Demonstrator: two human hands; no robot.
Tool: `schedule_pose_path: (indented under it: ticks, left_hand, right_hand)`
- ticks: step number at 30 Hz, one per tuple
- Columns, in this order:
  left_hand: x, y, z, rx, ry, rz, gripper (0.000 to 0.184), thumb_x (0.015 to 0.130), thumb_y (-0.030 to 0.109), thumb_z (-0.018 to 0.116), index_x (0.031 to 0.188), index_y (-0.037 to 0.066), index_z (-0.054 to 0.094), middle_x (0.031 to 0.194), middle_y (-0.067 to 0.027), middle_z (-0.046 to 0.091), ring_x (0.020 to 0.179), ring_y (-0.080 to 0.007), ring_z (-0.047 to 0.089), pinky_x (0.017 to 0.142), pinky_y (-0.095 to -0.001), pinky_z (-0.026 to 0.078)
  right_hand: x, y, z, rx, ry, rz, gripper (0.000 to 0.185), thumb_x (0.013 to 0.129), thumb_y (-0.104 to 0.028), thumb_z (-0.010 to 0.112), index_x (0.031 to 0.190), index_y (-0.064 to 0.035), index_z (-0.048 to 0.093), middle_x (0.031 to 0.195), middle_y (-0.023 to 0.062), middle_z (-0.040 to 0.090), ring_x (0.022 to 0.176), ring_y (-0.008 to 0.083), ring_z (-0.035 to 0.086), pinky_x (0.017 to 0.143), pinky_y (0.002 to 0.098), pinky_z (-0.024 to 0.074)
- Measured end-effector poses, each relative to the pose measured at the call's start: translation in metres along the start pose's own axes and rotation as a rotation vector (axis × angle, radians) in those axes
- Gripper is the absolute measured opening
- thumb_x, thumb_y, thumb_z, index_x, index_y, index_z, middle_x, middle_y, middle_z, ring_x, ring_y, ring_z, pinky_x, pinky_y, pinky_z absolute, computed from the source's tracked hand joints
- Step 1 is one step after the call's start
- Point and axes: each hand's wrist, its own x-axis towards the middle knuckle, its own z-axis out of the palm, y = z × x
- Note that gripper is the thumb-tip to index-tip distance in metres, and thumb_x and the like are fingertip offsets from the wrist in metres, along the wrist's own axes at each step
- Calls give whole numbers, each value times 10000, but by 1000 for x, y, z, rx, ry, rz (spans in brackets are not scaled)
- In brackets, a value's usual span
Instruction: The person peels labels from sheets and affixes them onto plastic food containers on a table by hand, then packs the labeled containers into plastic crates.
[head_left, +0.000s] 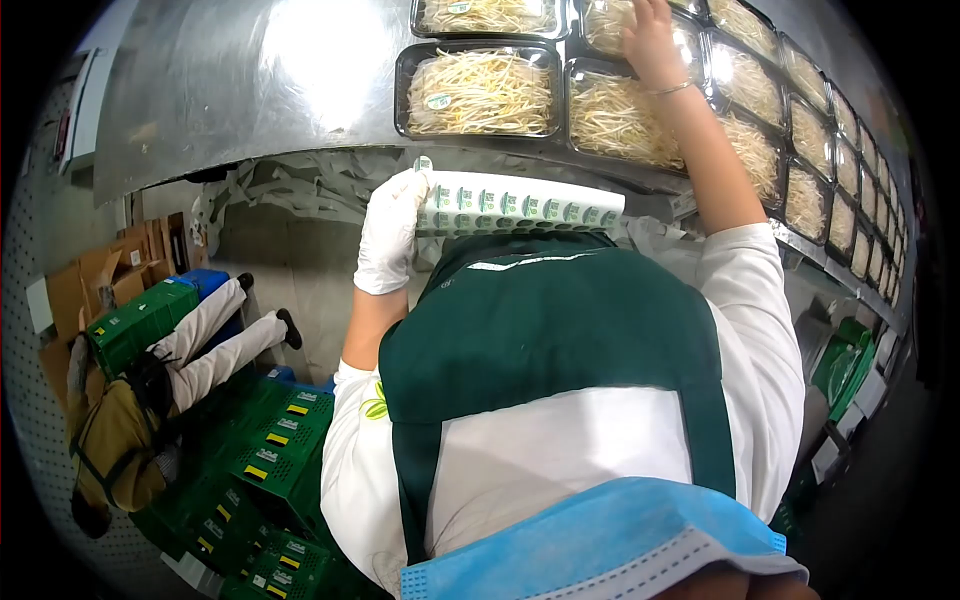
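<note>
My left hand (390, 225), in a white glove, grips one end of a sheet of round green-and-white stickers (520, 203) just below the table edge. One loose-looking sticker (424, 163) shows at its fingertips. My right hand (655, 45) is bare, with a bracelet at the wrist, and reaches over a tray of bean sprouts (608, 25) at the top of the view. Its fingers look stretched out, and I see nothing held in them. Closer to me lie a stickered tray of bean sprouts (480, 92) and another sprout tray (620, 115), partly behind my forearm.
More filled black trays (808, 135) stand in rows to the right on the metal table (230, 90). Green crates (285, 435) are stacked at lower left. Beside them a person (130, 430) bends near a crate and cardboard boxes (120, 275). Crumpled backing strips (290, 190) hang under the table edge.
</note>
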Motion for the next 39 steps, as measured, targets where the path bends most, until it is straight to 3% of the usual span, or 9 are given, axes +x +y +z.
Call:
schedule_pose_path:
  ticks: [3, 7, 9, 14, 19, 23, 29, 33, 39]
  left_hand:
    - [-7, -2, -3, -20, -2, 21, 220, 857, 178, 472, 894, -15, 573, 766, -13, 573, 654, -60, 501, 595, -199, 403]
    - [-2, -12, -9, -46, 18, 44, 219, 849, 153, 480, 926, -33, 568, 777, -18, 577, 669, -69, 513, 621, -204, 411]
    - [2, -14, -8, -55, 44, 58, 219, 848, 150, 481, 927, -35, 566, 773, -14, 576, 667, -66, 507, 616, -199, 404]
    - [6, -8, -11, 38, -57, 76, 211, 847, 151, 478, 896, -28, 578, 778, -10, 576, 680, -60, 494, 629, -198, 392]
    - [13, -13, -5, 98, -85, 104, 206, 847, 147, 482, 875, -29, 586, 796, -21, 579, 719, -75, 499, 666, -210, 392]
    - [19, -17, 10, -14, -120, 55, 193, 847, 121, 481, 895, -40, 575, 806, -33, 583, 722, -83, 518, 674, -212, 400]
    - [24, -6, 59, 71, -220, 95, 196, 857, 139, 471, 890, -25, 573, 788, -5, 569, 698, -51, 481, 647, -187, 378]
    - [24, -4, 81, 161, -268, 115, 189, 862, 151, 469, 873, -1, 582, 750, 30, 540, 656, -28, 432, 598, -176, 350]
    - [32, -8, 125, 178, -279, 106, 198, 871, 169, 459, 859, 13, 581, 706, 46, 515, 624, -30, 411, 574, -177, 344]
  right_hand:
    - [-6, 70, 24, -507, 429, -244, 483, 677, -261, 613, 1072, -13, 489, 1064, 188, 506, 926, 325, 500, 792, 373, 412]
    - [-61, 30, -38, 715, -155, 347, 525, 724, -125, 629, 1178, -20, 386, 1190, 166, 404, 840, 188, 553, 695, 268, 473]
    - [-94, 6, -35, 869, -190, 256, 567, 715, -65, 624, 1211, -80, 349, 1052, 117, 463, 666, 96, 539, 595, 202, 460]
    - [-112, -26, -20, 451, -120, 22, 571, 701, 14, 557, 1212, -104, 332, 1025, 160, 423, 713, 254, 542, 601, 308, 476]
    - [-116, 14, -37, -182, 138, 2, 608, 694, -308, 633, 1207, -103, 379, 958, 91, 533, 819, 278, 523, 732, 373, 421]
    - [-137, 125, -77, 450, 127, 504, 458, 728, -183, 619, 1121, -31, 442, 741, 76, 584, 682, 179, 567, 636, 296, 453]
    - [-148, 125, -71, 255, 11, 325, 456, 729, -124, 612, 1135, -49, 419, 691, 44, 578, 646, 143, 554, 628, 263, 438]
    - [-147, 146, -85, -422, -122, 377, 695, 689, -551, 577, 1214, -136, 388, 972, 145, 544, 956, 275, 488, 790, 420, 373]
    - [-71, 190, -72, 514, 11, 530, 548, 653, -505, 619, 910, -21, 615, 832, 155, 613, 772, 280, 584, 697, 349, 454]
